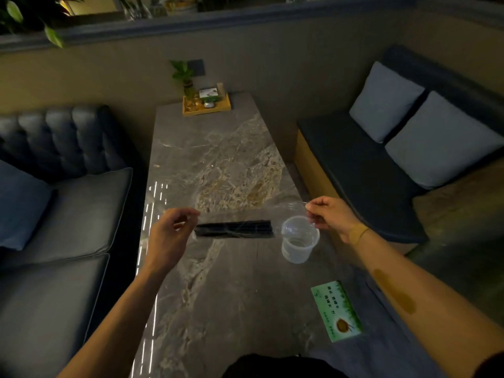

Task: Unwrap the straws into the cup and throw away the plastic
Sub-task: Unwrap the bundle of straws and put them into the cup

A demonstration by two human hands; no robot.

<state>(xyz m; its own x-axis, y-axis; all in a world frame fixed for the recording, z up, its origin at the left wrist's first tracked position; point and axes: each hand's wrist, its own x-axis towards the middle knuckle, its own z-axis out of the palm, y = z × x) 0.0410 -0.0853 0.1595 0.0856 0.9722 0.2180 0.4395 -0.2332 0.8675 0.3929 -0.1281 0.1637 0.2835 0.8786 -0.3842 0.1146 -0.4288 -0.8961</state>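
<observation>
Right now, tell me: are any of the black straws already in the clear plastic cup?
No. The black straws lie in a bundle on the grey marble table, left of the clear plastic cup, which holds none.

The marble table (218, 296) bears a clear cup (299, 240), green box (336, 311) and far wooden tray (206, 106).

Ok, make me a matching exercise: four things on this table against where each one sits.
Things:
1. black straws
2. clear cup
3. green packet
4. wooden tray

Places:
A. far end of the table
B. near right edge
C. between the two hands, in clear plastic
D. below the right hand

Pairs: 1-C, 2-D, 3-B, 4-A
</observation>
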